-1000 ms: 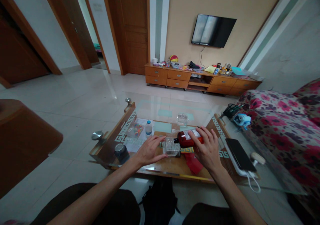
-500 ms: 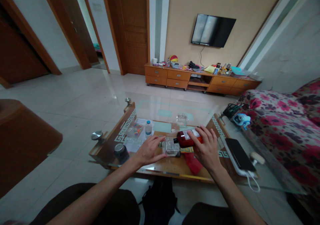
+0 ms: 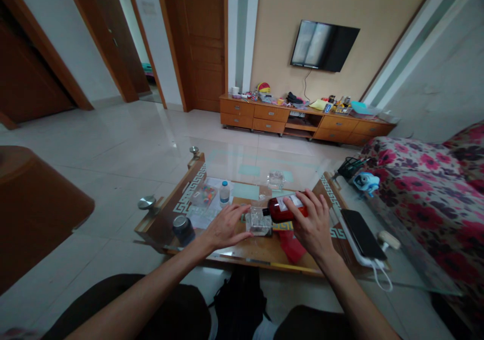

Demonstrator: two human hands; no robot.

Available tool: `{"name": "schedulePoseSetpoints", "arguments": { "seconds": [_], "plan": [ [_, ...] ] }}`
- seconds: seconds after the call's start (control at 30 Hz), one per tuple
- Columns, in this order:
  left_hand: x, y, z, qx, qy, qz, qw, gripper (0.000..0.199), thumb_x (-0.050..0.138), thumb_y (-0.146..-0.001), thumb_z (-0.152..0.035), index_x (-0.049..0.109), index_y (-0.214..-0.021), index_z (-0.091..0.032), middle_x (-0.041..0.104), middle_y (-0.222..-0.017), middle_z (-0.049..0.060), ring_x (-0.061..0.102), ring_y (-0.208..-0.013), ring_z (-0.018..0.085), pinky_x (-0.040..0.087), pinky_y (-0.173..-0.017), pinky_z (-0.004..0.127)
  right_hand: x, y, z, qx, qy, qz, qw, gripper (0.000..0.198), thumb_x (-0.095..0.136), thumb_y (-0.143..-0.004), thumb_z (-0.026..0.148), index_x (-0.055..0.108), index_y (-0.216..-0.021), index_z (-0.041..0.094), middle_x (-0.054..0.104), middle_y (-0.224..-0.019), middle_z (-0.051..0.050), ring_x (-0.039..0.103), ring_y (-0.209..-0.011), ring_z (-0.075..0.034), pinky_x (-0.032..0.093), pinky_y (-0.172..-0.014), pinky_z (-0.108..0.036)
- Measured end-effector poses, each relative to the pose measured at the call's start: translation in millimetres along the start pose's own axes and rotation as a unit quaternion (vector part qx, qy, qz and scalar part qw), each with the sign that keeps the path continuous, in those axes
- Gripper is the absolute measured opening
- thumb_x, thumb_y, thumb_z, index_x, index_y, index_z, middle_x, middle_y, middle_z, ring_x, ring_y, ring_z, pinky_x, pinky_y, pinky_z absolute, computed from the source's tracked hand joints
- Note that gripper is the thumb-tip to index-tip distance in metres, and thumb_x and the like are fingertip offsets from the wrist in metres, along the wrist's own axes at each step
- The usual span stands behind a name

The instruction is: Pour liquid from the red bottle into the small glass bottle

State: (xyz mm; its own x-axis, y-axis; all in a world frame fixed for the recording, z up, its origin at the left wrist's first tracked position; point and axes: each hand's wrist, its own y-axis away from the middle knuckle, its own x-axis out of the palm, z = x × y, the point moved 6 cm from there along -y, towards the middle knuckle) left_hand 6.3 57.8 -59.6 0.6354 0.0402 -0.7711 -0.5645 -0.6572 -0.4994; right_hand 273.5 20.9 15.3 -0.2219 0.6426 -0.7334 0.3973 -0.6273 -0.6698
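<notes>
My right hand (image 3: 311,222) is closed around a dark amber bottle (image 3: 276,211) with a pale label. The bottle lies tipped nearly level, its black neck pointing left at the rim of a clear square container (image 3: 258,222). Steadying that container from the left, my left hand (image 3: 226,227) has its thumb at the near side and its fingers at the far side. Whether liquid is flowing is too small to tell. Below the bottle is a red sheet (image 3: 292,246).
On the glass table (image 3: 242,257) are a small blue-capped bottle (image 3: 224,194), a dark jar (image 3: 183,230), a clear box of colourful bits (image 3: 204,195) and a glass ashtray-like dish (image 3: 276,179). At right lie a black phone (image 3: 363,233), a cable and a blue toy (image 3: 366,181).
The view has shifted slightly. Both hands, the amber bottle and the clear container stay in nearly the same positions.
</notes>
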Motion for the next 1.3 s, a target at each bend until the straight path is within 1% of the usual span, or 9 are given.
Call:
{"name": "schedulePoseSetpoints", "arguments": {
  "seconds": [0.2, 0.33, 0.47, 0.73, 0.93, 1.13, 1.3],
  "plan": [
    [1.6, 1.0, 2.5, -0.002, -0.003, -0.001, 1.000, 0.079, 0.074, -0.092, -0.059, 0.044, -0.155, -0.022, 0.062, -0.142, 0.016, 0.057, -0.133, 0.035, 0.049, -0.113, 0.057, 1.4, -0.4, 0.3, 0.000, 0.017, 0.012, 1.000, 0.082, 0.069, -0.087, 0.009, 0.046, -0.159, 0.041, 0.046, -0.161, -0.007, 0.034, -0.154, -0.039, 0.024, -0.125, -0.069],
    [3.2, 1.3, 3.4, -0.001, -0.005, 0.004, 1.000, 0.077, 0.074, -0.092, -0.058, 0.045, -0.154, -0.021, 0.063, -0.141, 0.016, 0.057, -0.132, 0.035, 0.049, -0.112, 0.057, 0.2, -0.2, 0.7, -0.008, 0.013, 0.004, 1.000, 0.082, 0.069, -0.087, 0.009, 0.045, -0.159, 0.042, 0.045, -0.162, -0.007, 0.034, -0.154, -0.040, 0.024, -0.124, -0.071],
    [2.0, 0.7, 1.9, -0.002, 0.000, -0.003, 1.000, 0.075, 0.074, -0.092, -0.057, 0.047, -0.153, -0.022, 0.063, -0.140, 0.016, 0.058, -0.131, 0.035, 0.049, -0.111, 0.058, 0.0, -1.1, 0.8, -0.005, 0.014, 0.008, 1.000, 0.081, 0.069, -0.087, 0.007, 0.048, -0.157, 0.041, 0.045, -0.162, -0.007, 0.033, -0.154, -0.040, 0.023, -0.125, -0.071],
    [2.4, -0.4, 1.0, -0.003, 0.001, -0.008, 1.000, 0.078, 0.075, -0.091, -0.059, 0.048, -0.153, -0.022, 0.064, -0.138, 0.016, 0.059, -0.130, 0.035, 0.049, -0.111, 0.057, -2.1, -3.2, 2.0, -0.012, 0.011, -0.004, 1.000, 0.078, 0.068, -0.087, 0.006, 0.051, -0.155, 0.040, 0.047, -0.160, -0.008, 0.033, -0.155, -0.040, 0.024, -0.124, -0.071],
    [4.4, -0.1, 1.8, -0.006, 0.003, -0.003, 1.000, 0.078, 0.074, -0.092, -0.058, 0.046, -0.155, -0.023, 0.063, -0.142, 0.016, 0.058, -0.132, 0.036, 0.048, -0.113, 0.057, -3.9, -7.5, 2.5, -0.027, 0.030, 0.005, 0.999, 0.076, 0.069, -0.089, 0.008, 0.051, -0.155, 0.039, 0.048, -0.159, -0.009, 0.032, -0.155, -0.039, 0.023, -0.125, -0.069],
    [6.1, -0.4, 1.1, -0.006, 0.006, -0.001, 1.000, 0.078, 0.075, -0.092, -0.058, 0.045, -0.155, -0.024, 0.063, -0.144, 0.015, 0.058, -0.131, 0.035, 0.049, -0.112, 0.056, -6.0, -10.0, 2.2, -0.037, 0.044, 0.004, 0.998, 0.081, 0.067, -0.087, 0.005, 0.047, -0.157, 0.041, 0.046, -0.160, -0.007, 0.031, -0.155, -0.037, 0.023, -0.126, -0.069],
    [6.9, -0.4, 0.5, 0.001, 0.003, 0.002, 1.000, 0.077, 0.074, -0.092, -0.057, 0.045, -0.155, -0.023, 0.062, -0.145, 0.014, 0.057, -0.132, 0.034, 0.049, -0.113, 0.056, -6.1, -8.5, 1.4, -0.038, 0.038, 0.009, 0.999, 0.082, 0.066, -0.088, 0.006, 0.045, -0.159, 0.040, 0.045, -0.161, -0.007, 0.029, -0.156, -0.037, 0.023, -0.126, -0.069]
  ]
}}
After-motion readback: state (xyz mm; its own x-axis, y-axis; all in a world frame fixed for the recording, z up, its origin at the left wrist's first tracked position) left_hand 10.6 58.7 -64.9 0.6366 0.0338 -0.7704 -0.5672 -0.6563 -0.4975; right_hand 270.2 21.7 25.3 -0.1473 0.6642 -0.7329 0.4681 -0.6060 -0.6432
